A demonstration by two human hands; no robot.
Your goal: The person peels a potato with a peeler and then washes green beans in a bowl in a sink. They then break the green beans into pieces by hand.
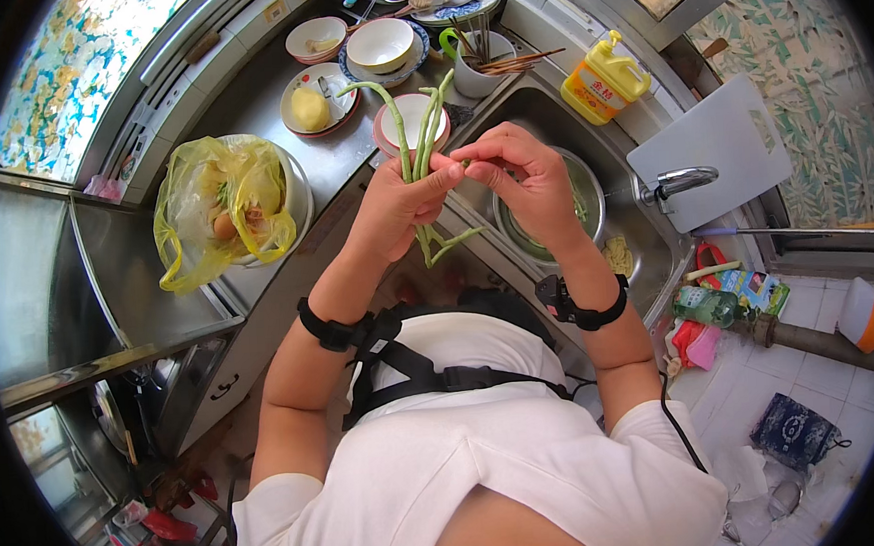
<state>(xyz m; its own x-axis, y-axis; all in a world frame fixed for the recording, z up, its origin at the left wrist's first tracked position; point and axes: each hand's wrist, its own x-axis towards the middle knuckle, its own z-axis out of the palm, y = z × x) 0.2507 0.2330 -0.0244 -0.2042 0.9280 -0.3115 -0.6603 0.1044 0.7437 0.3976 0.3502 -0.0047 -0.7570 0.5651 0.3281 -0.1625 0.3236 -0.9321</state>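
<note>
Several long green beans [400, 129] stand out above and below my left hand [410, 196], which is closed around them. My right hand [525, 181] meets it at the fingertips. Thumb and forefinger there pinch a small green bean end [466, 164]. Below my right hand a round metal basin [600, 218] sits in the steel sink [627, 186], with bean pieces [579, 208] in it, partly hidden by the hand. Beyond my left hand stands a small stack of white bowls [416, 116] with red rims.
On the counter are a plate with a peeled potato [310, 109], more bowls [382, 45] and a chopstick holder [485, 75]. A yellow plastic bag [215, 204] of scraps lies at left. Right of these are a detergent jug [602, 83], faucet [683, 180] and white cutting board [715, 151].
</note>
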